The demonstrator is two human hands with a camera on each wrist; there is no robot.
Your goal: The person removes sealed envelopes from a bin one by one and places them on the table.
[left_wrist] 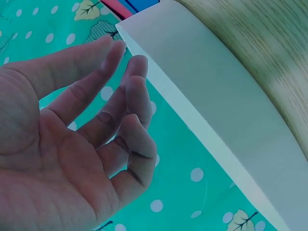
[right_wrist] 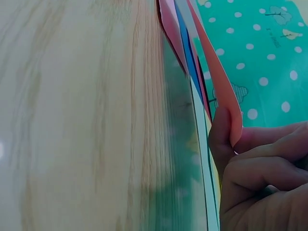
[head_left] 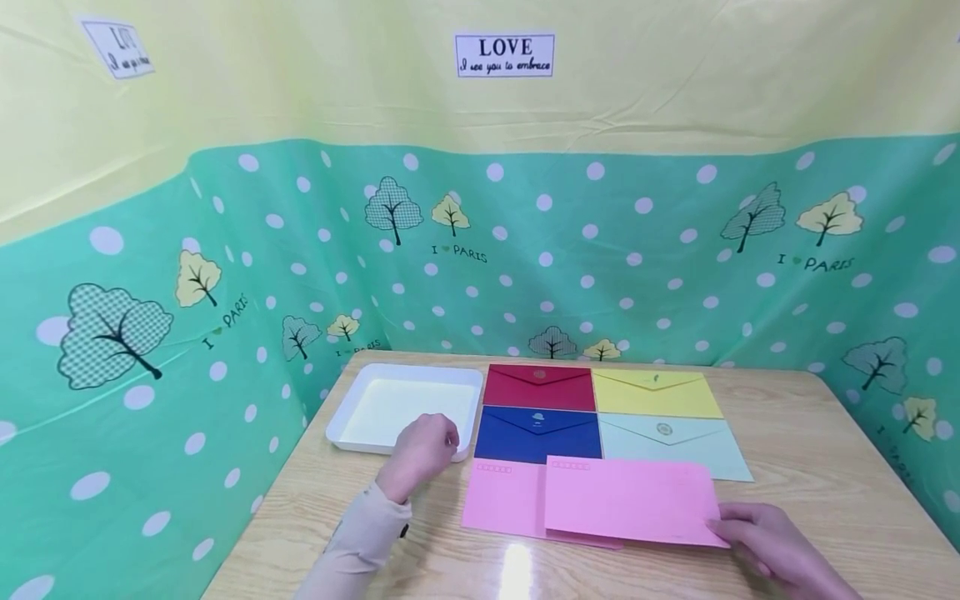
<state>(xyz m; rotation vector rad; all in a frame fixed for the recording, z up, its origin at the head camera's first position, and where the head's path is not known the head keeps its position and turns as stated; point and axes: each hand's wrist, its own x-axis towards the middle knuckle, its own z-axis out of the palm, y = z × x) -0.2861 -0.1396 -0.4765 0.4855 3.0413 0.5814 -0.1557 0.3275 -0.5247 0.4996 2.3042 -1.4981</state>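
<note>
My right hand (head_left: 780,542) pinches the right edge of a pink envelope (head_left: 630,500) between thumb and fingers, also visible in the right wrist view. This envelope is lifted at its right end and overlaps a second pink envelope (head_left: 506,500) lying on the table. In the head view my left hand (head_left: 423,450) is over the near right corner of a white tray (head_left: 382,412). The left wrist view shows its fingers (left_wrist: 137,96) loosely bent, with nothing between them and the thumb. Whether that hand touches the tray's rim I cannot tell.
Behind the pink envelopes lie a red envelope (head_left: 536,387), a yellow envelope (head_left: 660,392), a blue envelope (head_left: 536,435) and a pale green envelope (head_left: 675,437). All are on a wooden table (head_left: 817,467), with a green and yellow curtain (head_left: 517,250) around its back and sides.
</note>
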